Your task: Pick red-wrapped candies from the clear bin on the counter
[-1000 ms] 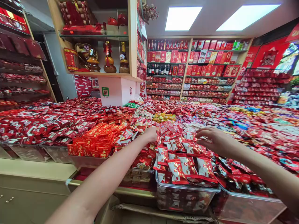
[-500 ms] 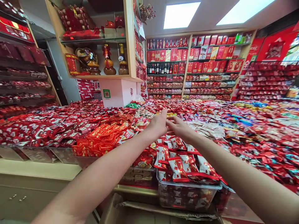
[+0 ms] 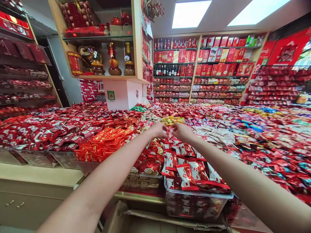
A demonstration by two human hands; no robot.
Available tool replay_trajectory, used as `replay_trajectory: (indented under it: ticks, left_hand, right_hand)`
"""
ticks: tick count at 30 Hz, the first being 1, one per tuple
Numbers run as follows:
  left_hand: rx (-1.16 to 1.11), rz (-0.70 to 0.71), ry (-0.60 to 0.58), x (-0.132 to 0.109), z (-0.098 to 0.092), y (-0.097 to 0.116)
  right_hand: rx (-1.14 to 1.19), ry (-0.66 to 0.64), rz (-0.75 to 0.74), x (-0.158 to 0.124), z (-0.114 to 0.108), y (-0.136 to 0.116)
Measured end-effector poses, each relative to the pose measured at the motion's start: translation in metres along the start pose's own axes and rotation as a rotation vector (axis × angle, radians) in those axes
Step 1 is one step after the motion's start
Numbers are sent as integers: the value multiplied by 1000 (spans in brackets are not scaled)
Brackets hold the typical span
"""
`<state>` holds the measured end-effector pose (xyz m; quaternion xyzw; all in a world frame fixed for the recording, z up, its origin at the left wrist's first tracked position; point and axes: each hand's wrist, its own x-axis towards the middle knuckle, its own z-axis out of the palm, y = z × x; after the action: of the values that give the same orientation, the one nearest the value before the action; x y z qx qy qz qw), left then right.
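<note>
My left hand (image 3: 159, 130) and my right hand (image 3: 182, 132) reach forward over the heaped candies, facing each other with a small gap between them. The fingers of both hands are bent and slightly apart, and I see nothing held in either. Close beyond them lies a pile of yellow-wrapped candies (image 3: 173, 120). Below my hands, red-and-white candy packets (image 3: 186, 174) fill a clear plastic bin (image 3: 194, 197). To its left are red packets with a round picture (image 3: 150, 166). Orange-red packets (image 3: 104, 142) are heaped left of my left forearm.
An open cardboard box (image 3: 145, 218) sits below the front bins. A wooden display cabinet (image 3: 138, 38) with gourd-shaped bottles overhangs the candies at left, above a white pillar (image 3: 118, 97). Shelves of bottles and red boxes (image 3: 179, 56) line the back wall.
My hands were together with fingers stretched forward; they have drawn apart and come back a little, fingers now bent. The yellow candies are uncovered. The view has shifted slightly.
</note>
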<state>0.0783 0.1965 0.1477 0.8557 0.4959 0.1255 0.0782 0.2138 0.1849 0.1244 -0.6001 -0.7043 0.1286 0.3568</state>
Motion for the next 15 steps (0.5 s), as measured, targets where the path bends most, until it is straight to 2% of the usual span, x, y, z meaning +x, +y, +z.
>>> replay_trajectory:
  ticks: [3, 7, 10, 15]
  left_hand:
    - [72, -52, -127, 6, 8, -1]
    - [167, -64, -266, 10, 16, 5]
    - [230, -47, -327, 11, 17, 11]
    - [321, -76, -375, 10, 21, 21]
  right_hand:
    - [-277, -49, -117, -12, -13, 13]
    - [-517, -236, -225, -29, -31, 33]
    - [-604, -307, -264, -36, -37, 43]
    - [-657, -301, -266, -41, -36, 45]
